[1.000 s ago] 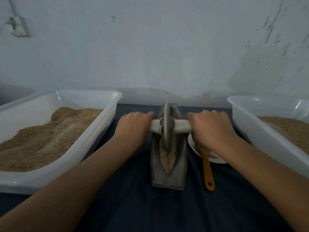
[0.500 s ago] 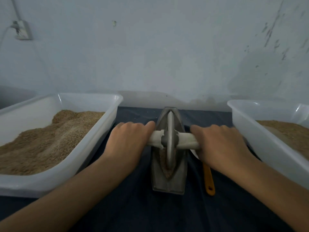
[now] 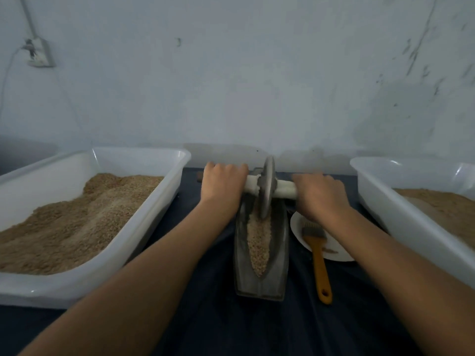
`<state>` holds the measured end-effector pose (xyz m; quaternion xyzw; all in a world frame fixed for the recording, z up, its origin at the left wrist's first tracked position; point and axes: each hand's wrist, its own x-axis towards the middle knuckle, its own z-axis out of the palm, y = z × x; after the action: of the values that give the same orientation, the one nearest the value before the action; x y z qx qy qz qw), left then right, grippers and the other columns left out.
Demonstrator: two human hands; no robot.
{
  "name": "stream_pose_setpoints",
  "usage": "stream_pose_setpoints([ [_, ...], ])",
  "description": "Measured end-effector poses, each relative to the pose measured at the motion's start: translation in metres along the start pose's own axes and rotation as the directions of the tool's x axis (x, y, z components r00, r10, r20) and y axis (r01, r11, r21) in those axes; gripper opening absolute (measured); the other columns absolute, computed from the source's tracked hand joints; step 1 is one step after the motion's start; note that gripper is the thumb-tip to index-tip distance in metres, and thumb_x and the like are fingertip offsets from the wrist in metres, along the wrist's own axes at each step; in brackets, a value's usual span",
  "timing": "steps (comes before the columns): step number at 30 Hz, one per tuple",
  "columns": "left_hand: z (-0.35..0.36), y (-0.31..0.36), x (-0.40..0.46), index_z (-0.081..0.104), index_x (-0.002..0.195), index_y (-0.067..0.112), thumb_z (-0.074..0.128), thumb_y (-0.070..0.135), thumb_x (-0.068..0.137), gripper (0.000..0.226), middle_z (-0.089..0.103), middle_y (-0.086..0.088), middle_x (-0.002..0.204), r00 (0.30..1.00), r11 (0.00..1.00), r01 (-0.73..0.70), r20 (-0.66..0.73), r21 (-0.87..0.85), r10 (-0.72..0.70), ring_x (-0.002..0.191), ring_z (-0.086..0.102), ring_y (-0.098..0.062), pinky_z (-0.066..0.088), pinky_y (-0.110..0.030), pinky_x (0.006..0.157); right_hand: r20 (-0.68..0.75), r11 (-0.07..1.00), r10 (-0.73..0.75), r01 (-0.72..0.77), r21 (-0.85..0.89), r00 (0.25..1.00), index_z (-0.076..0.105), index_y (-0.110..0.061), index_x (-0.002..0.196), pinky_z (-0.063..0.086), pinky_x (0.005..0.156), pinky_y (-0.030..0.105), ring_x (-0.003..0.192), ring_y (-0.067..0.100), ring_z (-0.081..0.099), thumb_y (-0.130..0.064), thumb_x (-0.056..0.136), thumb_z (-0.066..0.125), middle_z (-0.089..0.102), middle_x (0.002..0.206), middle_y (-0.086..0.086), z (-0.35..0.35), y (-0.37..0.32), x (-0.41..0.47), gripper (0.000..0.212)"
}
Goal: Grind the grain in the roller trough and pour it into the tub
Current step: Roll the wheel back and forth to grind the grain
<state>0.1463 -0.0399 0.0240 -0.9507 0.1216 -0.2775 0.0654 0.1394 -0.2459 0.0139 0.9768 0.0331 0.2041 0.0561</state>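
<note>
Closest in, dark blue cloth (image 3: pixel 231 327) spread across the table, both forearms reaching out over it. Just ahead, dead centre, the grey boat-shaped metal trough (image 3: pixel 279 255), lengthwise toward the wall, a strip of pale coarse grain (image 3: pixel 259 242) lying along its groove from the near tip up to the wheel. Right beside the trough, an orange-handled brush with dark bristles (image 3: pixel 320 263), head resting on a small white round plate (image 3: pixel 299 232), handle hanging off the plate's near edge onto the cloth. Further up, at the trough's far end, the grey metal roller disc (image 3: pixel 266 187) standing on edge in the groove, white-wrapped axle handle (image 3: pixel 285 191) running straight through it. Left hand (image 3: pixel 222 186) curled tight around the left end of that axle, right hand (image 3: pixel 318 195) wrapped around the right end, knuckles up on both. Flanking it all, a big white plastic tub on the left (image 3: pixel 144 227) heaped with tan ground grain, and a second white plastic tub on the right (image 3: pixel 401 214) holding a lower layer of the same. Behind everything, pale painted wall (image 3: pixel 257 86) with a power socket and cable (image 3: pixel 38 55) upper left.
</note>
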Motion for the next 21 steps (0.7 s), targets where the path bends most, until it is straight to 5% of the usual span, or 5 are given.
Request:
stream_pose_setpoints([
  [7, -0.025, -0.026, -0.077, 0.046, 0.095, 0.027, 0.071, 0.024, 0.087, 0.026, 0.057, 0.007, 0.087, 0.989, 0.983, -0.113, 0.081, -0.142, 0.125, 0.084, 0.063, -0.021, 0.041, -0.032, 0.069, -0.152, 0.959, -0.267, 0.246, -0.144, 0.952, 0.038, -0.03, 0.081, 0.009, 0.046, 0.024, 0.043, 0.009, 0.021, -0.03, 0.069, 0.075, 0.035, 0.054, -0.01, -0.037, -0.001, -0.087, 0.039],
  [10, -0.027, -0.027, -0.079, 0.041, 0.088, 0.029, 0.07, 0.022, 0.085, 0.03, 0.039, 0.009, 0.073, 0.984, 0.984, -0.087, 0.138, -0.157, 0.109, 0.073, 0.051, -0.019, 0.041, -0.034, 0.066, -0.104, 0.952, -0.259, 0.236, -0.197, 0.96, 0.04, -0.033, 0.083, 0.009, 0.047, 0.025, 0.044, 0.009, 0.02, -0.037, 0.07, 0.074, 0.03, 0.054, -0.011, -0.04, -0.002, -0.092, 0.037],
  [12, -0.023, -0.02, -0.064, 0.048, 0.093, 0.026, 0.069, 0.018, 0.088, 0.023, 0.052, 0.004, 0.083, 0.982, 0.989, -0.045, 0.177, -0.141, 0.07, 0.08, 0.057, -0.022, 0.041, -0.035, 0.071, -0.127, 0.958, -0.214, 0.183, -0.22, 0.969, 0.043, -0.032, 0.086, 0.009, 0.047, 0.027, 0.047, 0.009, 0.019, -0.035, 0.076, 0.07, 0.027, 0.057, -0.01, -0.032, -0.004, -0.077, 0.029],
  [15, -0.009, -0.011, -0.027, 0.057, 0.106, 0.019, 0.065, 0.011, 0.091, 0.019, 0.065, -0.007, 0.107, 0.978, 0.999, 0.003, 0.207, -0.051, 0.008, 0.1, 0.064, -0.031, 0.039, -0.039, 0.079, -0.1, 0.981, -0.131, 0.114, -0.159, 0.986, 0.046, -0.029, 0.094, 0.027, 0.054, 0.03, 0.058, 0.018, 0.04, -0.032, 0.085, 0.069, 0.041, 0.068, -0.007, -0.017, -0.006, -0.034, 0.025],
  [21, -0.003, -0.001, 0.014, 0.062, 0.107, 0.016, 0.06, 0.008, 0.095, 0.014, 0.067, -0.007, 0.104, 0.983, 0.999, 0.027, 0.181, 0.036, -0.033, 0.099, 0.066, -0.03, 0.034, -0.038, 0.078, -0.02, 0.999, -0.003, 0.002, -0.046, 1.0, 0.064, -0.028, 0.106, 0.04, 0.064, 0.033, 0.078, 0.024, 0.06, -0.032, 0.086, 0.073, 0.066, 0.092, 0.0, -0.003, -0.004, 0.014, 0.023],
])
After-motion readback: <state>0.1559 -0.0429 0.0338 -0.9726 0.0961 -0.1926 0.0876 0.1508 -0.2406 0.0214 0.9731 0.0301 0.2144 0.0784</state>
